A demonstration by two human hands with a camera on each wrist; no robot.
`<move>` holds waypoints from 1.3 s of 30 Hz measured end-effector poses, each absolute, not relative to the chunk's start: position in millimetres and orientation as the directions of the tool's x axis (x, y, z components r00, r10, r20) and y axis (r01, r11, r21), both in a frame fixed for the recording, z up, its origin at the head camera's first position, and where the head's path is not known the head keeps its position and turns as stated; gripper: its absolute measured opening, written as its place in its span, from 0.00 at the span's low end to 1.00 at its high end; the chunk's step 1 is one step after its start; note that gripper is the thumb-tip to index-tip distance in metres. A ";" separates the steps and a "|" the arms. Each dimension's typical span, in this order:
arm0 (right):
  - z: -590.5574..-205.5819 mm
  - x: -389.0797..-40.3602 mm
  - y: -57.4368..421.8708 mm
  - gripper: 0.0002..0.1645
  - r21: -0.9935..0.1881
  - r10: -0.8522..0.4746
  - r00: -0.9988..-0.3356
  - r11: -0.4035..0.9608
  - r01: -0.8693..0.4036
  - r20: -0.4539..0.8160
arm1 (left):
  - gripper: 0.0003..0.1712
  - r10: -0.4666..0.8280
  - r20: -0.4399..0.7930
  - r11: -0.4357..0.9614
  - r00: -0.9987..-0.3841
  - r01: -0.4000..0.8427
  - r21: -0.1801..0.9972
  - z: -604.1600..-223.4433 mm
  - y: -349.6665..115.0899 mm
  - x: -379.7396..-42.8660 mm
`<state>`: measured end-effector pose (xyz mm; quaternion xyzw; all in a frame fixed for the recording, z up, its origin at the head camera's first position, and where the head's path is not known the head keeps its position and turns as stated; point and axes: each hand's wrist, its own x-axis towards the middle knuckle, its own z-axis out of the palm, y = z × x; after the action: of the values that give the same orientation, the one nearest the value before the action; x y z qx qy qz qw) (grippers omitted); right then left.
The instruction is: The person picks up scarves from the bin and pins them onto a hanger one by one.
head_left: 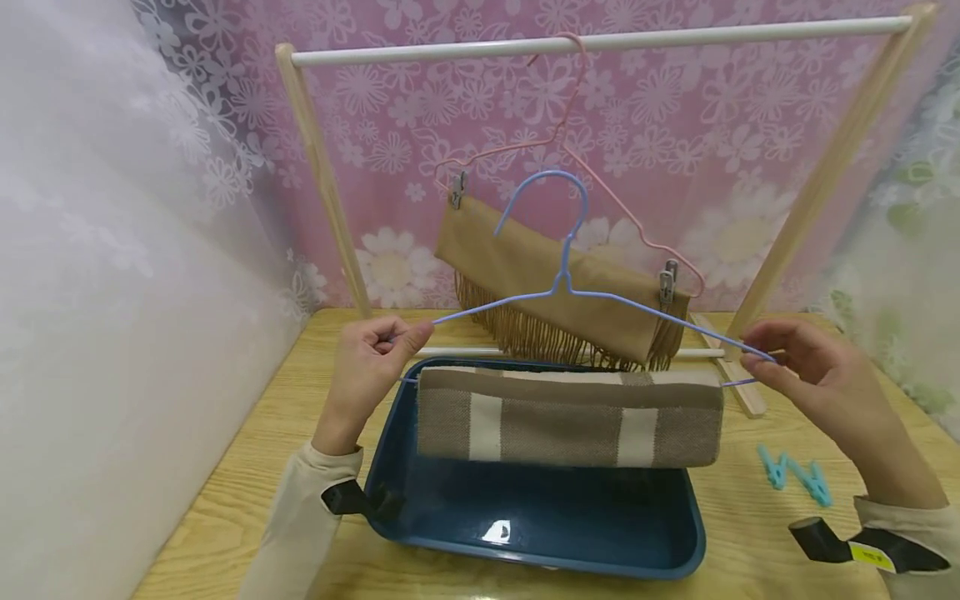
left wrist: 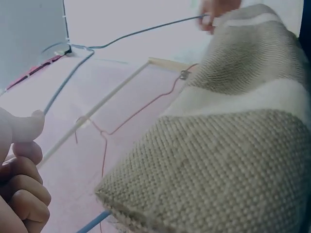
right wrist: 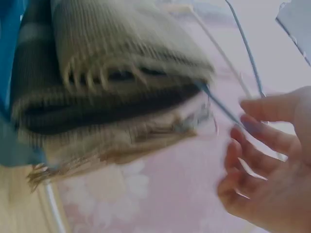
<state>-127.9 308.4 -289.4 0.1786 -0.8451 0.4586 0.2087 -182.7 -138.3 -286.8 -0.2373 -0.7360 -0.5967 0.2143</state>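
A blue clothes hanger [head_left: 566,267] is held up by its two sloping ends, its hook pointing upward. Over its lower bar hangs a folded brown and cream striped cloth [head_left: 558,421], probably a scarf, also large in the left wrist view [left wrist: 214,155]. My left hand [head_left: 367,367] pinches the hanger's left end between thumb and curled fingers. At the other end, my right hand [head_left: 817,375] pinches the wire between thumb and fingers. In the right wrist view the layered side edge of the striped cloth [right wrist: 126,53] shows beside that hand.
Below the cloth sits a dark blue tray [head_left: 525,521]. Behind, a rack with a white rail [head_left: 450,52] bears a pink hanger [head_left: 611,187], with a tan fringed scarf [head_left: 525,258] clipped on it. Teal clothespins [head_left: 798,475] lie on the wooden table [head_left: 247,467] at right.
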 end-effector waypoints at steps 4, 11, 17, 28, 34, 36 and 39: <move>-302.7 -128.2 335.4 0.17 -0.682 -0.144 -0.911 0.620 -0.387 0.386 | 0.17 0.058 0.577 0.183 -0.815 0.577 0.796 -285.0 -143.9 -181.7; -337.5 -135.2 381.4 0.09 -0.549 -0.161 -0.951 0.785 -0.286 0.265 | 0.15 0.020 0.582 0.141 -0.813 0.579 0.803 -282.5 -148.0 -182.5; -376.6 -140.4 389.0 0.16 -0.401 -0.124 -0.990 0.906 -0.139 0.062 | 0.16 0.019 0.592 0.172 -0.806 0.586 0.792 -281.4 -148.5 -180.3; -414.7 -130.6 384.2 0.25 -0.291 -0.063 -0.998 0.955 -0.058 -0.008 | 0.14 0.036 0.599 0.177 -0.800 0.595 0.784 -283.5 -142.5 -176.8; -415.9 -129.1 386.6 0.20 -0.273 -0.079 -0.996 0.958 -0.089 0.049 | 0.15 0.048 0.584 0.179 -0.810 0.582 0.793 -278.5 -141.2 -176.7; -417.0 -128.2 387.6 0.19 -0.270 -0.089 -0.994 0.957 -0.104 0.065 | 0.15 0.047 0.571 0.186 -0.819 0.569 0.801 -278.7 -142.1 -175.9; -419.1 -127.4 388.5 0.18 -0.283 -0.100 -0.990 0.951 -0.124 0.099 | 0.16 0.037 0.555 0.190 -0.831 0.551 0.812 -279.2 -143.6 -174.5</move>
<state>-127.4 388.5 -419.1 0.0567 -0.9868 0.1457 0.0418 -174.5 -143.6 -279.2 -0.1985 -0.7416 -0.6044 0.2126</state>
